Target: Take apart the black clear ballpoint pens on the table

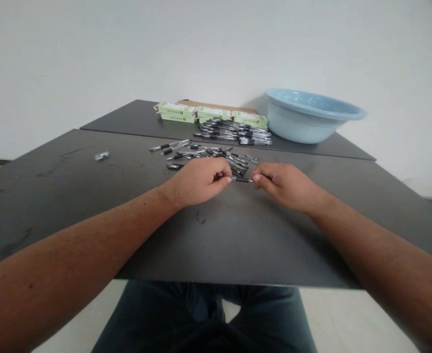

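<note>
A pen (pixel 242 180) with a black grip lies level between my two hands, just above the dark table. My left hand (pixel 205 180) is closed on its clear barrel end, thumb and fingers pinched together. At the other end, my right hand (pixel 280 182) pinches the pen's tip; whether a small part sits in those fingers is hidden. Right behind my hands spreads a loose heap of pens and pen parts (pixel 216 153), partly covered by my left hand. Farther back, a denser pile of pens (pixel 234 131) lies stacked.
Green and white boxes (pixel 177 112) stand along the back, with brown cardboard (pixel 219 104) behind them. A large light blue basin (pixel 304 122) occupies the back right. Small clear pieces (pixel 102 156) lie at the left. A seam crosses the dark table (pixel 216 245) behind the loose heap.
</note>
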A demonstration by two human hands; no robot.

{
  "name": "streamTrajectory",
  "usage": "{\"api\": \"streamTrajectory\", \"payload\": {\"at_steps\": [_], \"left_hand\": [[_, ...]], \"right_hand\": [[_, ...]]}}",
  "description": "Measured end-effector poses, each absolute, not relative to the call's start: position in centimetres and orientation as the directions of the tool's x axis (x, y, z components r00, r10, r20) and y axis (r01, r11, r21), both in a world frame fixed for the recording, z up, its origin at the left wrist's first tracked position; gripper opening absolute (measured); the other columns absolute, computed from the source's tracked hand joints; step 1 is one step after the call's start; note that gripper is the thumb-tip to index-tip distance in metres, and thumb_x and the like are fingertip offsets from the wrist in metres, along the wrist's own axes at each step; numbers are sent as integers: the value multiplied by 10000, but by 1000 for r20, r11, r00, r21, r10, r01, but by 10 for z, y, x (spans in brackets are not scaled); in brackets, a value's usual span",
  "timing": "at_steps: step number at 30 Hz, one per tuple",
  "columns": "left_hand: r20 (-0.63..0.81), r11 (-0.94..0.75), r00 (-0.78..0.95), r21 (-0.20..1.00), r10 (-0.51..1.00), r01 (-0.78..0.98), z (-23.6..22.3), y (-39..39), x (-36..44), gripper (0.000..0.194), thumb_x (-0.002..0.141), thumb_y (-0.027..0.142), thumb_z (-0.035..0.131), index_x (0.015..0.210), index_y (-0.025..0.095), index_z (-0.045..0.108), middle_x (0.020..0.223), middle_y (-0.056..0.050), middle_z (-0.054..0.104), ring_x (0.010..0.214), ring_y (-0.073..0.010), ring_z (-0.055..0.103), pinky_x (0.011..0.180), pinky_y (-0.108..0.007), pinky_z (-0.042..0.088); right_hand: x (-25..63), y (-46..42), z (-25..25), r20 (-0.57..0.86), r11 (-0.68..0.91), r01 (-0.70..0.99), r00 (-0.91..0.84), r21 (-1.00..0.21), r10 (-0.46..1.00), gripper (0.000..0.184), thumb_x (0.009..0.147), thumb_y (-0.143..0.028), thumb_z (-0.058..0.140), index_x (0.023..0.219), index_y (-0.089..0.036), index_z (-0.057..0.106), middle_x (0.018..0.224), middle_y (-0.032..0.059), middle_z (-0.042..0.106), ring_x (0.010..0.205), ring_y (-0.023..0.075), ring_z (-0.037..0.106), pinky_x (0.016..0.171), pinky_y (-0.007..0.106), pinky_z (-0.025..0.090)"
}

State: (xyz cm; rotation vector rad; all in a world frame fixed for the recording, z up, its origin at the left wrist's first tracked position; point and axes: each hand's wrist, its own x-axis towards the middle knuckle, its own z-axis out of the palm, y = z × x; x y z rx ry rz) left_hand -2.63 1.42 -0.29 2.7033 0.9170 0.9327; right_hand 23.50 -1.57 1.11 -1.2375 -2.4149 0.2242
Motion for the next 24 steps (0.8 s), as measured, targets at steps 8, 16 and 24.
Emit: {"api": "streamTrajectory", "payload": {"at_steps": [8,16,24], "left_hand": [[534,-799,603,295,593,525,-3,15,-26,130,922,279,591,925,191,687,838,-12,719,765,-170,668,716,-297,472],[547,-786,571,344,612,513,0,13,-24,166,923,299,595,992,186,696,862,-20,730,785,-176,685,754,-304,509],[547,-703,448,474,707,531,-5,26,-33,286,895,300,627,1153,187,679,914,-39,752,809,-185,707,745,-294,550]], "right_hand": [[234,-15,13,268,632,710,-572,-312,775,217,1000,-332,513,970,-212,692,921,53,753,835,206,675,768,305,454],[237,-10,17,255,568,689,-511,-450,821,243,996,-414,544,946,-211,669,840,32,736,782,190,661,729,296,457],[260,8,19,275,310,352,-146,-883,950,377,930,-634,585,1009,-265,589,768,-8,593,519,121,411,478,266,328]]}}
